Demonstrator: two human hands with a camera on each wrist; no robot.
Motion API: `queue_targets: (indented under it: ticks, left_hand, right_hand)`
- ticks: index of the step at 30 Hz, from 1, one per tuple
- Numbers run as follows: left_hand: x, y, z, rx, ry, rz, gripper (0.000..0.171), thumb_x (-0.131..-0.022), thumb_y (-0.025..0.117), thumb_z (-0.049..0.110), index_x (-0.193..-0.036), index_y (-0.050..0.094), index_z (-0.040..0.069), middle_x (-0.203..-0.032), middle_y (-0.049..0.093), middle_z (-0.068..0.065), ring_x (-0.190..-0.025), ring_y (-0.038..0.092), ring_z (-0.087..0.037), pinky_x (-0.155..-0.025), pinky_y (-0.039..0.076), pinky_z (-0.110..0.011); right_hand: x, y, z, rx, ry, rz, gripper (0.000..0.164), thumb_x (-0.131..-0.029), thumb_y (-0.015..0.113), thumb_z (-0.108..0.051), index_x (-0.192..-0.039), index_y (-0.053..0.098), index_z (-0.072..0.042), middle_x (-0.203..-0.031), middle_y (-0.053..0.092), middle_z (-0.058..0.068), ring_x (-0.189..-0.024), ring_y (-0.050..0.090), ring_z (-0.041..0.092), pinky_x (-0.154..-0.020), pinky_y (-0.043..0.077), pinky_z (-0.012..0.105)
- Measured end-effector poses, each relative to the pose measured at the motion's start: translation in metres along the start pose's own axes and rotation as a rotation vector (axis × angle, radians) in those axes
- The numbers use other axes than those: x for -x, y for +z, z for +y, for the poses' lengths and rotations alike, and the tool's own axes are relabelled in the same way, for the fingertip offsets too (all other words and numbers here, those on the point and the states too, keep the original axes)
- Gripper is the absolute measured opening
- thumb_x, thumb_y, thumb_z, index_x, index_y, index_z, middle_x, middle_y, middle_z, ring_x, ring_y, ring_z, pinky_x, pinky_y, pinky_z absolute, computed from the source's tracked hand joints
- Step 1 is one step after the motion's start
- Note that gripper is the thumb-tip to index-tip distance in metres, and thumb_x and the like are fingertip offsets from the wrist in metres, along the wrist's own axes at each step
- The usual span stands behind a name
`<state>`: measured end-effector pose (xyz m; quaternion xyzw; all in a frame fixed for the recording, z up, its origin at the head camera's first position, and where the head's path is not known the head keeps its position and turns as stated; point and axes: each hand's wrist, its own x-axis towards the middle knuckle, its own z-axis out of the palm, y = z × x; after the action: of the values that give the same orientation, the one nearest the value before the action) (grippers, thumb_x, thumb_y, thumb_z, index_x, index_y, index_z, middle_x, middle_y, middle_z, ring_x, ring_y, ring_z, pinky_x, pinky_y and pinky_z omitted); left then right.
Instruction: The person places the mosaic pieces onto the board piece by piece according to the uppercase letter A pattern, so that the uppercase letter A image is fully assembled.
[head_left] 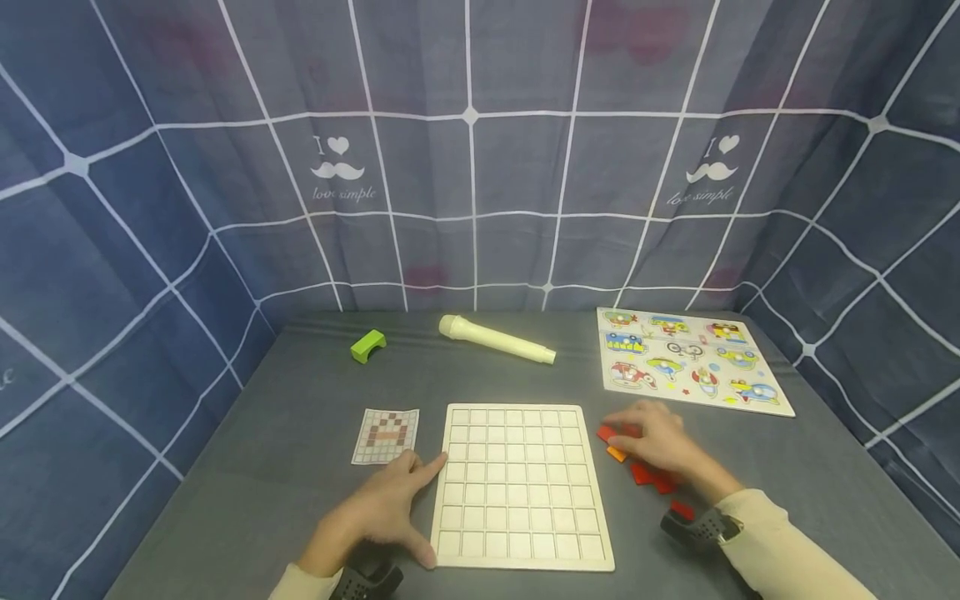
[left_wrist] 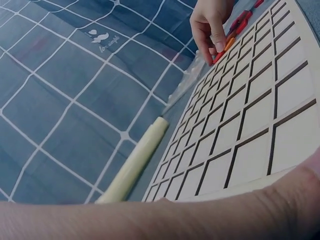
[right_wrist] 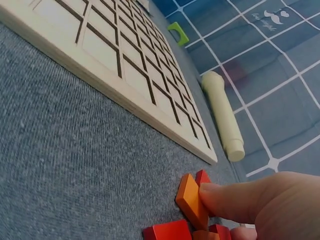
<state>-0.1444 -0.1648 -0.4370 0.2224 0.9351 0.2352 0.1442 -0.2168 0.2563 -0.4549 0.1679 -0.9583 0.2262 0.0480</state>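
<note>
A pale grid board [head_left: 522, 569] lies in front of me in the head view. My left hand [head_left: 388, 504] is spread along its left side, index fingertip at the edge and thumb by the lower left corner. Right of the board, my right hand [head_left: 654, 437] reaches down over red and orange tiles with bent fingers. Its thumb touches an orange tile [right_wrist: 190, 197] in the right wrist view; the other fingertips are mostly hidden there, so a pinch cannot be confirmed. Red tiles [head_left: 642, 474] lie below this hand, near the wrist.
A small card with a coloured grid pattern [head_left: 385, 436] lies left of the board. Behind are a green arch block [head_left: 367, 345] and a pale, microphone-shaped stick [head_left: 498, 340]. A vehicle picture board [head_left: 686, 371] sits at the back right. Checked curtain [head_left: 517, 167] surrounds the table.
</note>
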Motion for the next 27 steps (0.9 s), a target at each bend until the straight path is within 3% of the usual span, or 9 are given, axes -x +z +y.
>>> queue_targets:
  ticks: [11,21,27]
  left_hand:
    - [-0.018,-0.002,0.006,-0.016,-0.1,-0.034,0.125,-0.052,0.09,0.056,-0.155,0.031,0.015,-0.108,0.045,-0.007,-0.073,0.043,-0.017,-0.057,0.036,-0.027]
    - [-0.02,-0.005,0.003,0.003,-0.06,-0.041,0.11,-0.059,0.088,0.053,-0.152,0.038,0.022,-0.1,0.041,-0.004,-0.072,0.041,-0.017,-0.059,0.033,-0.027]
    - [-0.025,-0.006,0.003,-0.021,-0.064,-0.013,0.106,-0.062,0.086,0.053,-0.151,0.04,0.019,-0.096,0.043,-0.004,-0.07,0.041,-0.017,-0.058,0.034,-0.028]
  right_hand:
    - [0.0,0.001,0.004,0.015,0.02,-0.011,0.029,-0.081,0.077,-0.036,-0.109,0.076,-0.026,-0.097,0.063,-0.003,-0.095,0.049,0.021,-0.072,0.028,0.039]
    - [-0.001,-0.001,0.013,0.01,0.059,-0.082,0.029,-0.082,0.076,-0.032,-0.11,0.077,-0.026,-0.096,0.06,-0.002,-0.093,0.049,0.02,-0.07,0.029,0.037]
    - [-0.007,-0.005,0.02,0.007,0.088,-0.087,0.032,-0.081,0.077,-0.033,-0.112,0.077,-0.024,-0.1,0.072,-0.004,-0.085,0.05,0.013,-0.067,0.029,0.035]
